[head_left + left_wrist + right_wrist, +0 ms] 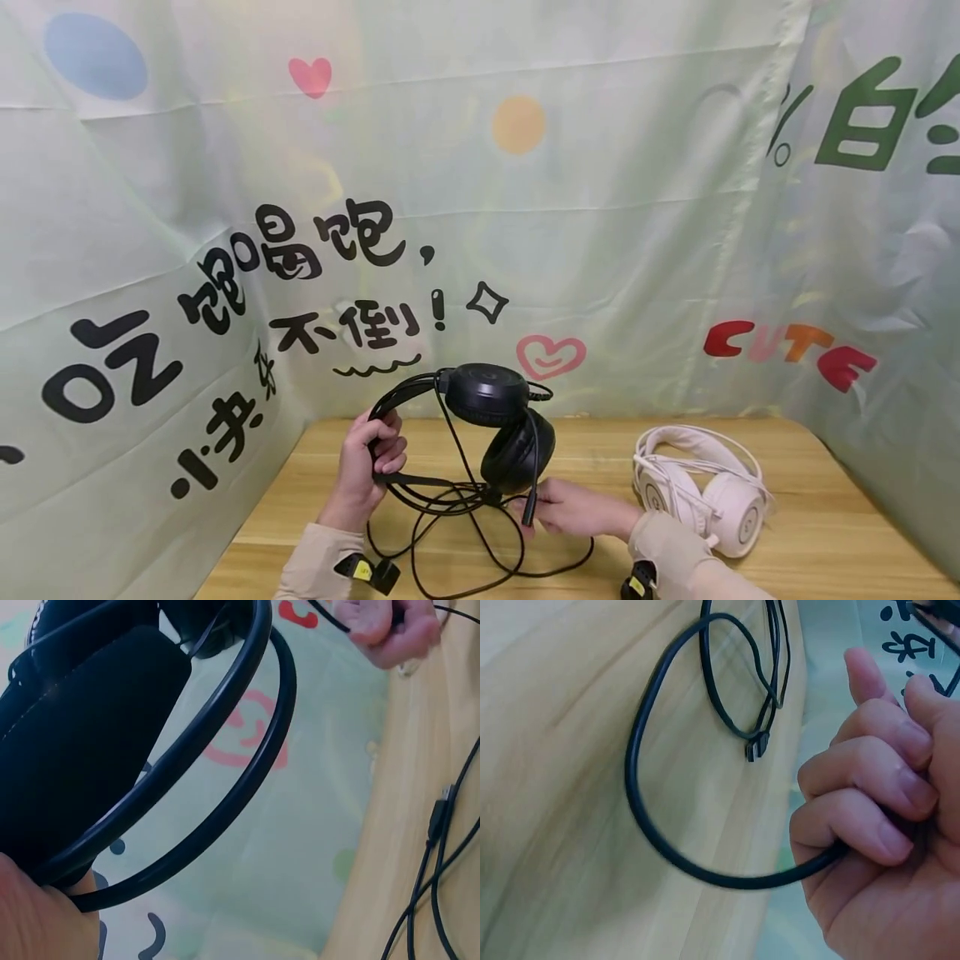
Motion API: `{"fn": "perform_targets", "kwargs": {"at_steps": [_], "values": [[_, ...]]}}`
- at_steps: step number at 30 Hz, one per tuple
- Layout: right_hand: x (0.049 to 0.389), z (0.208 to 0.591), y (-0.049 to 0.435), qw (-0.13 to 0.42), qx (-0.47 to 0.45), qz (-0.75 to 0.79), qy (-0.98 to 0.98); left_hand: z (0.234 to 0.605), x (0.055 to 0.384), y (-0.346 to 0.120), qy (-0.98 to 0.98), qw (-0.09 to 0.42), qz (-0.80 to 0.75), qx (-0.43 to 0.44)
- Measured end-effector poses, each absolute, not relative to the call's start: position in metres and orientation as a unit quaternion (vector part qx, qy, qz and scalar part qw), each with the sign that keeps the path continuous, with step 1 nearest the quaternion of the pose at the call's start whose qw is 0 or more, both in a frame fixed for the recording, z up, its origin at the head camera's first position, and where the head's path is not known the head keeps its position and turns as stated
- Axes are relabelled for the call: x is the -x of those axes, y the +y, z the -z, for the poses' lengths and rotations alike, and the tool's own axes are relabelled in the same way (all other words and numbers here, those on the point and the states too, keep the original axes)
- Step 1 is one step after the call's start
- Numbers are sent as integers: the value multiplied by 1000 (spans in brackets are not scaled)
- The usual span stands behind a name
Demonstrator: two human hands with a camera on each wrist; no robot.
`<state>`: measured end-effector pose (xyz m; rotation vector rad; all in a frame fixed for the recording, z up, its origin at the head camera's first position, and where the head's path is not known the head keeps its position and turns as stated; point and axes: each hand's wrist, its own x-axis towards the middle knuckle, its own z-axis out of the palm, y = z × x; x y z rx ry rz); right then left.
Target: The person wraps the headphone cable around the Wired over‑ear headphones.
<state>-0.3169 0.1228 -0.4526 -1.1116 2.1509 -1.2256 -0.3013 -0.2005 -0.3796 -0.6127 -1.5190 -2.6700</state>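
Observation:
My left hand grips the headband of a black headset, holding it raised on its side above the table. One ear cup faces up and the other hangs below it, with a thin microphone boom pointing down. In the left wrist view, the padded band and two black outer bars run up from the hand. My right hand has its fingers curled round the headset's black cable. Loose loops of that cable trail over the table, and its USB plug shows in the right wrist view.
A pair of white headphones with its own cord lies on the right side of the wooden table. Pale green printed cloth hangs round the table's back and sides.

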Motion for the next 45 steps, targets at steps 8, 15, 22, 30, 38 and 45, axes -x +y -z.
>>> {"fn": "perform_targets", "kwargs": {"at_steps": [8, 15, 22, 30, 38, 45], "values": [[324, 445, 131, 257, 384, 458, 759, 382, 302, -210, -492, -10, 848, 198], [322, 438, 134, 289, 369, 461, 754, 385, 300, -216, -486, -38, 842, 232], [327, 436, 142, 296, 353, 465, 756, 384, 298, -223, -495, -82, 823, 267], [333, 428, 145, 276, 345, 453, 774, 385, 296, -228, -515, -94, 808, 271], [343, 418, 146, 253, 353, 444, 784, 388, 297, -226, -517, -96, 802, 283], [353, 405, 149, 214, 333, 401, 826, 396, 293, -219, -534, -62, 796, 280]]}}
